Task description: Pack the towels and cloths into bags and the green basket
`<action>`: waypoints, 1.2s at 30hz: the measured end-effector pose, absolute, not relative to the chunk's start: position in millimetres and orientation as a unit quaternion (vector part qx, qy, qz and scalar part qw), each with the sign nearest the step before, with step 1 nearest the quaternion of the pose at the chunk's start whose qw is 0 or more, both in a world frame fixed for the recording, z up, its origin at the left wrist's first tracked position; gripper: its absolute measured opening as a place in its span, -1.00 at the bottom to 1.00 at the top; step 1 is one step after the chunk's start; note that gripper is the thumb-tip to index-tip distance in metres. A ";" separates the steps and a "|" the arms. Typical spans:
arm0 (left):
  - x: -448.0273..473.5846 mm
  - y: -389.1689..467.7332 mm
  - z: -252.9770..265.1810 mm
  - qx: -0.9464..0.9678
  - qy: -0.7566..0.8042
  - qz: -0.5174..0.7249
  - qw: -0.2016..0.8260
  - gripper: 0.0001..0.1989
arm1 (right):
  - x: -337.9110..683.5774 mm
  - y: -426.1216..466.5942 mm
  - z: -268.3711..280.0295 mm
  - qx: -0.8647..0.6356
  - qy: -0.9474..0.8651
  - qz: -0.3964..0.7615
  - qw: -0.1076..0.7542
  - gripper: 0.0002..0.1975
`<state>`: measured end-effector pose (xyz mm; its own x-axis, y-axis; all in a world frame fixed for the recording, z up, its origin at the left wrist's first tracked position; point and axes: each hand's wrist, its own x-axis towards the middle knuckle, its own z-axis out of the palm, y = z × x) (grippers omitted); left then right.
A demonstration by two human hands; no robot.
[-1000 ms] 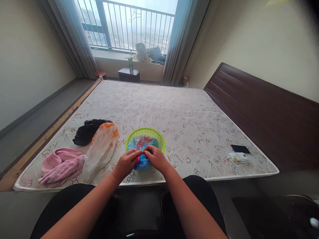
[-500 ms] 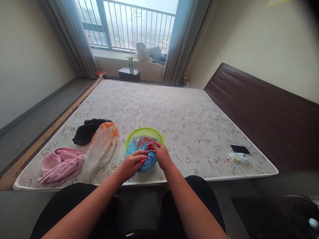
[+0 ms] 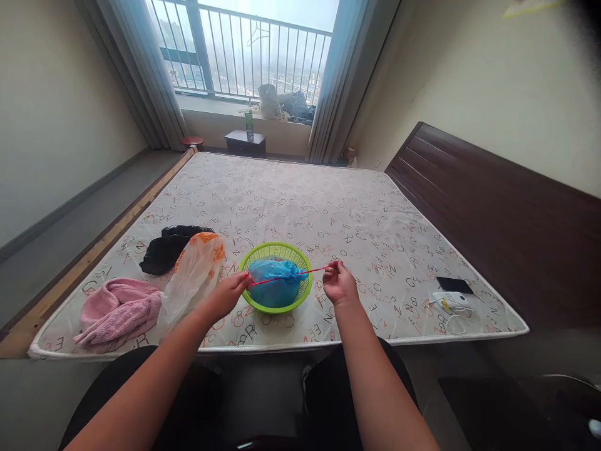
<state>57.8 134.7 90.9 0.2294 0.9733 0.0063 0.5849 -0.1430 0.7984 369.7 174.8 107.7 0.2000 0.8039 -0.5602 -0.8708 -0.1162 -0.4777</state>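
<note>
A blue plastic drawstring bag [image 3: 275, 291] sits in a green mesh basket [image 3: 277, 309] on the mattress, its neck gathered tight. Red drawstring [image 3: 315, 270] runs out from the neck to both sides, stretched taut. My left hand [image 3: 230, 291] pinches one end at the basket's left rim. On the other side, my right hand [image 3: 339, 283] grips the opposite end, a little beyond the right rim. What lies inside the bag is hidden.
Left of the basket lie a white and orange plastic bag [image 3: 192, 269], a black plastic bag [image 3: 169, 249] and a pink towel [image 3: 119, 313]. A black phone [image 3: 454, 285] and a white device with a cable [image 3: 451, 302] rest near the mattress's right corner. The dark headboard [image 3: 493, 207] stands at right.
My hands have moved apart, left hand leftward and right hand rightward, drawing the red string out straight. The bag's neck has bunched closed, and the bag now sits rounded inside the basket.
</note>
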 end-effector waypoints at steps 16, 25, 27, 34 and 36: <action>57.1 135.0 69.7 0.711 0.621 0.244 0.221 -0.59 | 347.5 170.8 89.2 -0.483 -0.134 0.509 0.700 -0.78; 70.7 126.6 67.0 0.682 0.602 0.328 0.255 -0.64 | 328.3 163.0 87.4 -0.545 -0.472 0.445 0.530 -0.71; 76.9 123.5 66.6 0.673 0.586 0.359 0.275 -0.67 | 321.8 158.2 88.9 -0.532 -0.571 0.373 0.501 -0.74; 95.3 114.8 69.5 0.680 0.534 0.420 0.275 -0.82 | 293.4 131.3 102.2 -0.426 -0.732 0.328 0.418 -0.73; 97.4 112.9 69.5 0.688 0.518 0.425 0.279 -0.82 | 285.6 124.1 102.2 -0.403 -0.746 0.349 0.400 -0.76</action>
